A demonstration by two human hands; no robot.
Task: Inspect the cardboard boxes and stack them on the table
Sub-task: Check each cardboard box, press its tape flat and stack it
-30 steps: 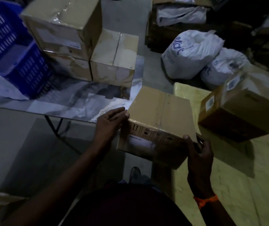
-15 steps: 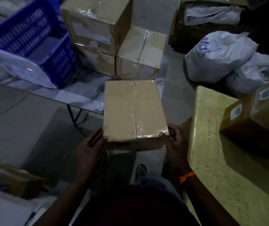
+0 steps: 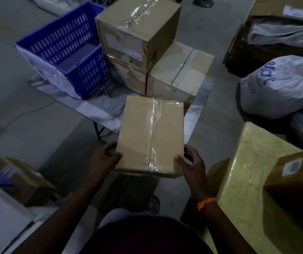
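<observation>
Both hands grip one taped cardboard box [image 3: 150, 134] at its near corners, left hand [image 3: 106, 158] and right hand [image 3: 192, 162] with thumbs on top. It hangs over the table [image 3: 99, 110] edge, tape upward; a second ago its printed side showed. Behind stand a blue basket [image 3: 70, 52], stacked boxes [image 3: 137, 30], and a low box [image 3: 180, 70] just ahead; white sacks [image 3: 279, 85] lie to the right.

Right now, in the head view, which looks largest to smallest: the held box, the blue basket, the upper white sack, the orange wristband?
1. blue basket
2. held box and white sack: alike; the box is nearer the camera, so I do not rank them.
3. orange wristband
</observation>
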